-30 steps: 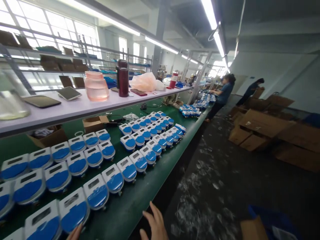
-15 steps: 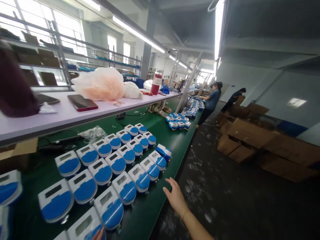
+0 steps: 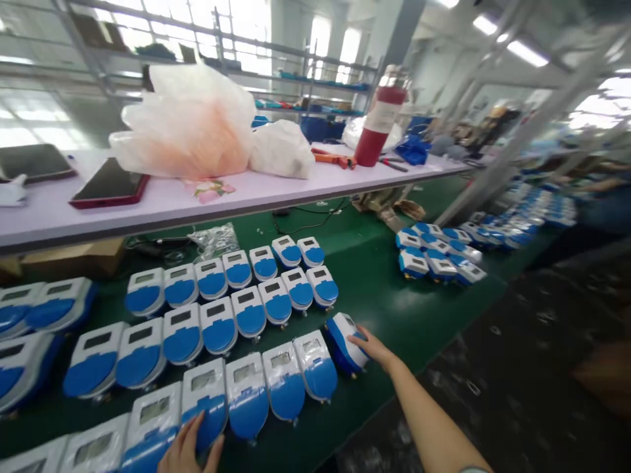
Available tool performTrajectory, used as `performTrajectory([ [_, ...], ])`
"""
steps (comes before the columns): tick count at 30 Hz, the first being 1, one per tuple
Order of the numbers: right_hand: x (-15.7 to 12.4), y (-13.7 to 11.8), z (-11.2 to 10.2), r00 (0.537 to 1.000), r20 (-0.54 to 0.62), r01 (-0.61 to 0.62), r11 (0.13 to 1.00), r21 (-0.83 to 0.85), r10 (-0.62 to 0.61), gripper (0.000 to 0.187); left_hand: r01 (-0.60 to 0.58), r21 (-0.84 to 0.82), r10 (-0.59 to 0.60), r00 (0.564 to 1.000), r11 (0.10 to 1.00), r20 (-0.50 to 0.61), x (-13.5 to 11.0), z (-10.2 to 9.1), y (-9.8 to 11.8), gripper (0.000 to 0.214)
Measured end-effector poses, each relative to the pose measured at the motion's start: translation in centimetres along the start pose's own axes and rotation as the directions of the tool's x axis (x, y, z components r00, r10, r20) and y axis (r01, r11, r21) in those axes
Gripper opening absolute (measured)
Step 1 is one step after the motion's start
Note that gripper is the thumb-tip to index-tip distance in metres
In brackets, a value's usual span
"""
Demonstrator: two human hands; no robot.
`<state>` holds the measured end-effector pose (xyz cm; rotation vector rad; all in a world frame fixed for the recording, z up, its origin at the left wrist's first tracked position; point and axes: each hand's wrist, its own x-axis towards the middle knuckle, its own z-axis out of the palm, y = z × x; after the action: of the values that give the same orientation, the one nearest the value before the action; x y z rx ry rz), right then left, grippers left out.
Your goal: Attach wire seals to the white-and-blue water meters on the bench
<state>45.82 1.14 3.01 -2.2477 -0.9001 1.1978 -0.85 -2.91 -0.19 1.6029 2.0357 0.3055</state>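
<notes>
My right hand [image 3: 373, 347] is at the right end of the nearest row, its fingers closed over the top of a blue-and-white water meter [image 3: 346, 343]. That meter leans on its side on the green bench. At the bottom, my left hand [image 3: 187, 450] has fingers and thumb on either side of the blue lid of another water meter [image 3: 204, 394], which stands in the front row. Beside it are similar meters, such as one water meter [image 3: 246, 397] with a shiny film over its display. The left palm is cut off by the frame's lower edge.
Further rows of meters [image 3: 217, 326] lie behind, with another cluster [image 3: 436, 249] farther right. Above the bench runs a shelf [image 3: 276, 196] with a phone [image 3: 111, 184], plastic bags [image 3: 197, 125] and a red bottle [image 3: 379, 128]. The bench edge drops to a dark floor [image 3: 473, 368].
My right hand has moved from beside the bench edge onto the leaning meter. My left hand has moved farther along the front row. The view has turned to the left.
</notes>
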Motion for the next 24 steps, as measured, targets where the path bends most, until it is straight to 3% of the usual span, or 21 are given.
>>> performTrajectory([
  [3,2.0,-0.2,-0.2,0.994,0.095,0.06,0.998,-0.027,-0.057,0.085,0.07,0.058,-0.067,0.996,0.996,-0.054,-1.8,0.5,4.2,0.061],
  [7,0.0,-1.2,2.2,0.984,-0.058,0.136,0.921,-0.365,-0.168,0.089,0.2,0.109,-0.183,0.972,0.974,-0.15,-1.5,0.6,7.7,0.063],
  [11,-3.3,-1.9,4.5,0.952,-0.134,0.149,0.802,-0.578,-0.274,0.089,0.354,0.134,-0.326,0.925,0.925,-0.197,0.7,-0.7,7.9,0.072],
  [16,-3.1,-1.8,5.0,0.98,-0.106,0.1,0.871,-0.481,-0.171,0.096,0.418,0.175,-0.407,0.908,0.891,-0.098,2.5,-1.6,7.8,0.1],
  [21,-2.5,-2.0,5.0,0.994,-0.073,0.037,0.898,-0.438,-0.077,0.109,0.429,0.17,-0.436,0.9,0.887,0.006,3.2,-1.7,8.3,0.113],
  [24,-2.7,-2.0,5.2,0.992,-0.091,0.043,0.905,-0.423,-0.089,0.113,0.422,0.139,-0.432,0.9,0.896,0.053,3.6,-2.2,8.4,0.117],
])
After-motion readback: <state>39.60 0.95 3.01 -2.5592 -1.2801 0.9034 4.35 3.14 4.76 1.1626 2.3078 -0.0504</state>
